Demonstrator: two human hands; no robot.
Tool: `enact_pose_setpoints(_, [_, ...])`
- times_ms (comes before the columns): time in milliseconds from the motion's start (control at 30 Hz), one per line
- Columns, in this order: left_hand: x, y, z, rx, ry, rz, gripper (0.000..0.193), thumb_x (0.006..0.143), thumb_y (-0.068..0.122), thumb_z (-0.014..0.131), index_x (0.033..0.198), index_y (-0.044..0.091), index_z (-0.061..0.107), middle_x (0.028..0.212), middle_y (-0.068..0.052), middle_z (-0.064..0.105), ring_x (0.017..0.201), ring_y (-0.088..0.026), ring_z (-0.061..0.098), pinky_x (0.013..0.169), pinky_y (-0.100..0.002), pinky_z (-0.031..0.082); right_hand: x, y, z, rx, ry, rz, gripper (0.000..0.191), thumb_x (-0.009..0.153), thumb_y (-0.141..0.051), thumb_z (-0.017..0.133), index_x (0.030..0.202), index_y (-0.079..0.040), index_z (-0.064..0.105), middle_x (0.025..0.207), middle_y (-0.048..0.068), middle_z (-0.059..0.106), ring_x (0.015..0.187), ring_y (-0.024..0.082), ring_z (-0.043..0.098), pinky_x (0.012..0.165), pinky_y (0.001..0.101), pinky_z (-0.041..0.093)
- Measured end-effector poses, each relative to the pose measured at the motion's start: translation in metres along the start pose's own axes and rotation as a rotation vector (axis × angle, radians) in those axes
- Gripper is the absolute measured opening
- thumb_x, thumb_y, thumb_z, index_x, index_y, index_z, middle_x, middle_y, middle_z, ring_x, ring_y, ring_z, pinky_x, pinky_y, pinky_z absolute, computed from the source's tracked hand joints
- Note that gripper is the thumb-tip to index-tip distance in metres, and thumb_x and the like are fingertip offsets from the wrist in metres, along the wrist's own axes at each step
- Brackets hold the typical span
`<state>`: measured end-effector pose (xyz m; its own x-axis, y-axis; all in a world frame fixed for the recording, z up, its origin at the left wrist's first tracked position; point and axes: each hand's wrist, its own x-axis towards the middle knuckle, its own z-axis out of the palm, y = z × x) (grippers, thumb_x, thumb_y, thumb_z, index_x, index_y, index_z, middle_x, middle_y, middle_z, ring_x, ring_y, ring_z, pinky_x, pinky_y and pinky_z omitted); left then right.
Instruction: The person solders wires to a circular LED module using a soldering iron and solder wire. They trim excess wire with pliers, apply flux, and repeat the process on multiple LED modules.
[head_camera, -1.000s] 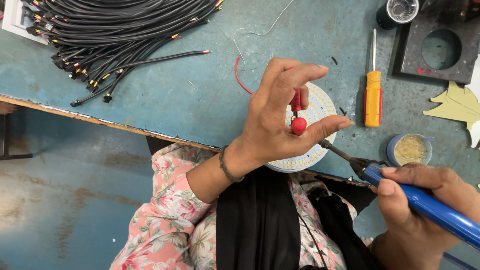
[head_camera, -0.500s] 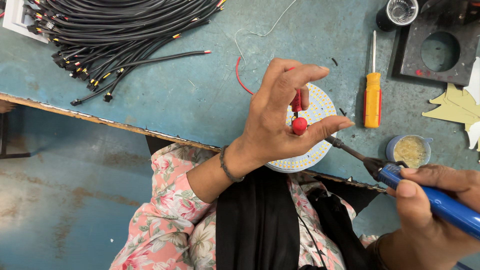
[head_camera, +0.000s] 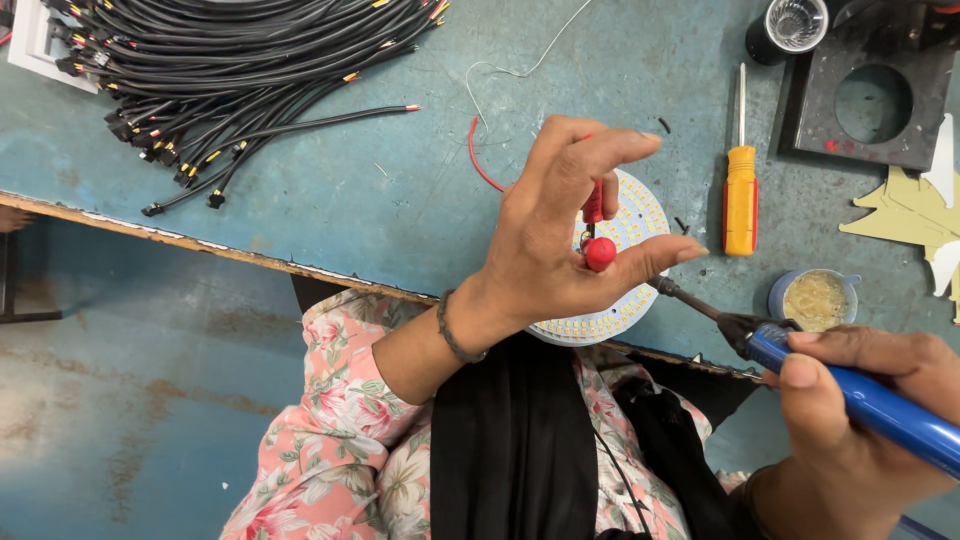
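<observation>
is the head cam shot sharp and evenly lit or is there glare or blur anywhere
Head view: even, soft light with faint shadows; left hand and round LED board are sharp; small glare on the glass cup; right hand and blue soldering iron are slightly soft near the frame edge.

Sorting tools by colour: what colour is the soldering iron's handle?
Blue, on the soldering iron gripped by the right hand; head view shows it best.

Your head camera is giving the only view, looking almost straight down from above your chest. It is sitting close over your left hand (head_camera: 560, 245) and right hand (head_camera: 860, 420), taking in the near edge of the blue workbench (head_camera: 300, 210), your lap, and floor on the left.
</observation>
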<state>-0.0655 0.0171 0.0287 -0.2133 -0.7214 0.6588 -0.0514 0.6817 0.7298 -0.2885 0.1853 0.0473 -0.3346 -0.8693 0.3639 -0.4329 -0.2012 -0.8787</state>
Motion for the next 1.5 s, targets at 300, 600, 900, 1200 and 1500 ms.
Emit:
enact_pose_setpoints(300, [0.003, -0.006, -0.003, -0.101, -0.054, 0.004, 0.080, 0.086, 0.039, 0.097, 0.141, 0.011, 0.047, 0.125, -0.006, 0.048, 0.085, -0.009, 0.057, 0.076, -0.020, 0.053, -0.006, 0.021, -0.002, 0.101, 0.208, -0.004, 0.035, 0.115, -0.020, 0.075, 0.112, 0.009, 0.054, 0.097, 0.017, 0.064, 0.071, 0.019, 0.069, 0.062, 0.0235, 0.056])
enact_pose_setpoints(600, [-0.003, -0.003, -0.031, -0.112, -0.035, 0.014, 0.063, 0.094, 0.031, 0.085, 0.141, 0.010, 0.048, 0.144, -0.013, 0.044, 0.095, -0.013, 0.060, 0.086, -0.027, 0.055, -0.008, 0.050, 0.028, 0.288, 0.265, -0.134, 0.048, 0.117, -0.036, 0.066, 0.139, 0.002, 0.048, 0.108, 0.020, 0.063, 0.091, 0.026, 0.070, 0.070, 0.0339, 0.059])
enact_pose_setpoints(900, [-0.017, -0.003, -0.036, -0.058, -0.048, 0.019, 0.039, 0.094, 0.010, 0.078, 0.125, 0.011, 0.055, 0.139, -0.015, 0.047, 0.118, -0.021, 0.065, 0.095, -0.037, 0.058, 0.028, 0.028, 0.097, 0.245, -0.097, -0.055, 0.038, 0.107, -0.014, 0.067, 0.137, -0.009, 0.044, 0.136, 0.027, 0.062, 0.124, 0.038, 0.067, 0.112, 0.0479, 0.052])
enact_pose_setpoints(1200, [0.008, -0.009, -0.059, 0.336, -0.526, -0.004, 0.036, 0.075, 0.016, 0.086, 0.107, 0.008, 0.072, 0.152, -0.023, 0.037, 0.135, -0.042, 0.051, 0.113, -0.052, 0.043, 0.067, 0.024, 0.114, -0.045, -0.411, -0.183, 0.057, 0.090, 0.005, 0.073, 0.132, -0.010, 0.037, 0.149, 0.028, 0.055, 0.141, 0.039, 0.058, 0.113, 0.0439, 0.050])
enact_pose_setpoints(1500, [0.018, -0.021, -0.046, 0.386, -0.665, 0.098, 0.023, 0.074, 0.017, 0.081, 0.091, 0.004, 0.073, 0.153, -0.024, 0.039, 0.130, -0.041, 0.055, 0.104, -0.049, 0.048, 0.064, 0.036, 0.118, 0.082, -0.363, -0.159, 0.054, 0.094, 0.014, 0.062, 0.135, -0.010, 0.036, 0.155, 0.026, 0.050, 0.145, 0.037, 0.057, 0.122, 0.0441, 0.049])
